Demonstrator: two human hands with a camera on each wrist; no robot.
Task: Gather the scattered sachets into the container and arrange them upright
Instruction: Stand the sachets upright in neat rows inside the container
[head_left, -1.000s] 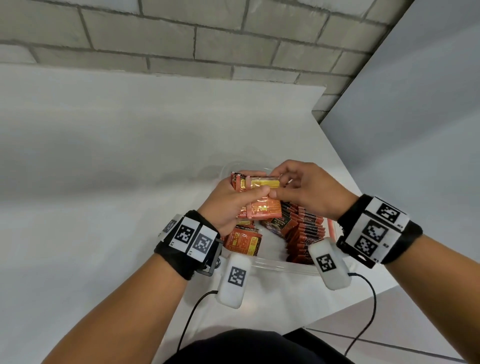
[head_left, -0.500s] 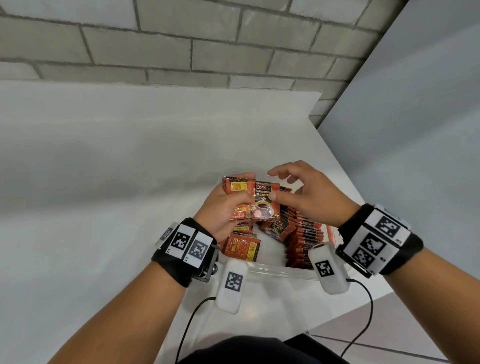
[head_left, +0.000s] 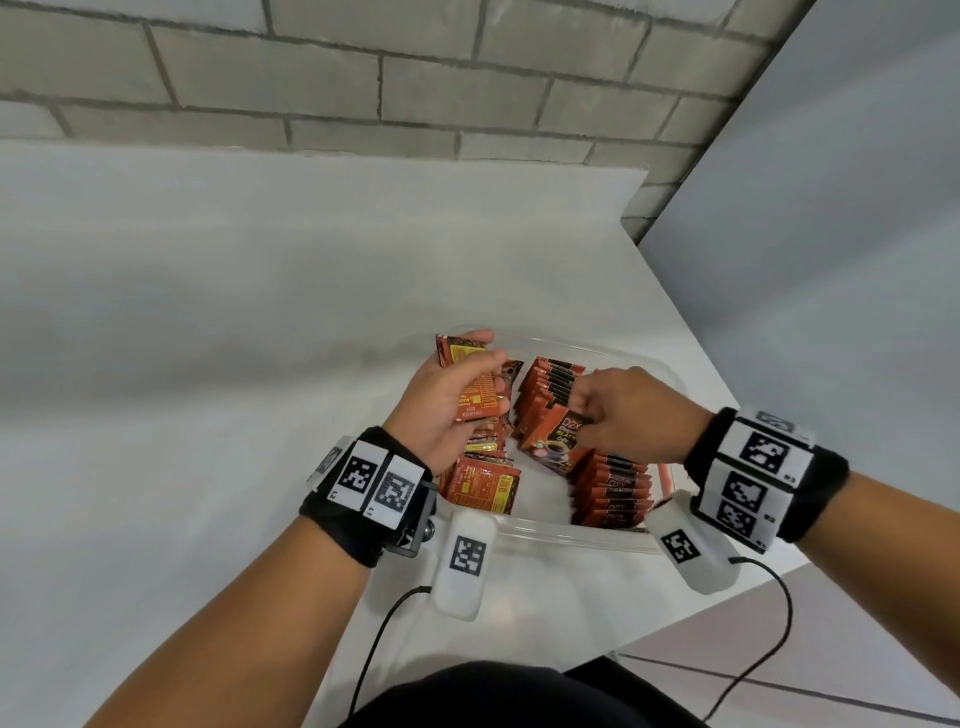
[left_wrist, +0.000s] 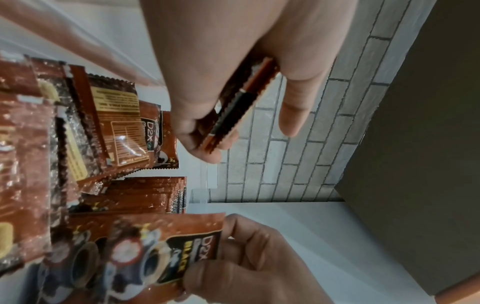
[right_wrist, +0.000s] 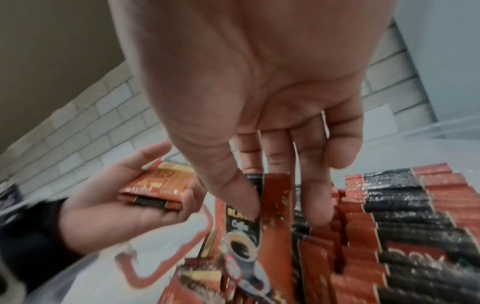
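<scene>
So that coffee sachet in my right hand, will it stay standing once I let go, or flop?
The coffee sachet looks thin and floppy, probably too light to stand alone. Tucked into the packed row it should stay up, like its neighbours. Its glossy film may slip, so the right hand should keep its pinch until it is wedged.

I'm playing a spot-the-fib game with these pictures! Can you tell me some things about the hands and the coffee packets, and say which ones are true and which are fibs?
1. The left hand holds a small stack of sachets. True.
2. The right hand is empty. False: it pinches one sachet with a coffee cup picture.
3. A row of sachets stands upright in the clear container. True.
4. The container has a lid on. False: it is open on top.
5. The wall behind is brick. True.
</scene>
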